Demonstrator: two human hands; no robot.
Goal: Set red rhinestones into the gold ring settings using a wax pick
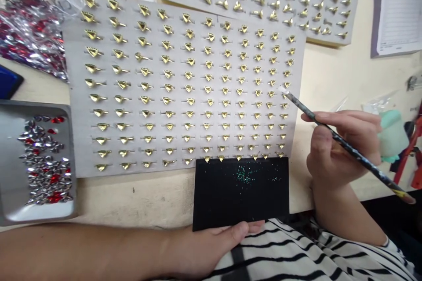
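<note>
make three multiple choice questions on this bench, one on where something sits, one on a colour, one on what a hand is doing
1. Where is the steel tray of red and silver teardrop gems relative to the grey board of gold ring blanks?
A. Left of it in the view
B. On top of it
C. Right of it in the view

2. What colour are the specks on the black pad at the left hand?
A. Green
B. Red
C. Gold

3. What is the right hand doing?
A. Resting flat on the tray
B. Holding a dark pencil-like pick
C. Lying empty on the pad

1: A, the tray lies beside the board's left edge.
2: A, the specks show green against the black.
3: B, its fingers grip the pick, white tip towards the rings.
</note>
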